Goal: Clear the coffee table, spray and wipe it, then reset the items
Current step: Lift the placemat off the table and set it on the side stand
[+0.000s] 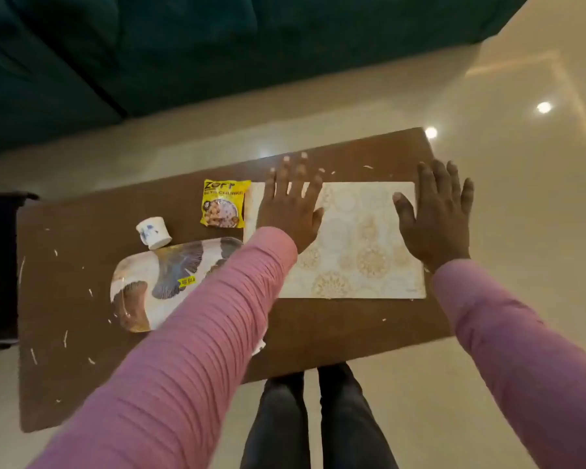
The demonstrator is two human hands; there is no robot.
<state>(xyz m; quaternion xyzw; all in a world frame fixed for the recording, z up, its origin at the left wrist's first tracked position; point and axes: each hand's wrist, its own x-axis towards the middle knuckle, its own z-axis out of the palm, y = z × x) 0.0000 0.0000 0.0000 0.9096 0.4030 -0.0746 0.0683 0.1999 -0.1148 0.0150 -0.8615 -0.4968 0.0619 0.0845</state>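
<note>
Evidently uncleared, the scrap-strewn coffee table held the placemat beside a tray, and the left hand and right hand lay flat on the mat, fingers spread and gripping nothing, probably to slide it off, near the snack packet and cup.

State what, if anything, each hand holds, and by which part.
Nothing is held. The left hand and right hand are spread open over the placemat, gripping nothing.
</note>
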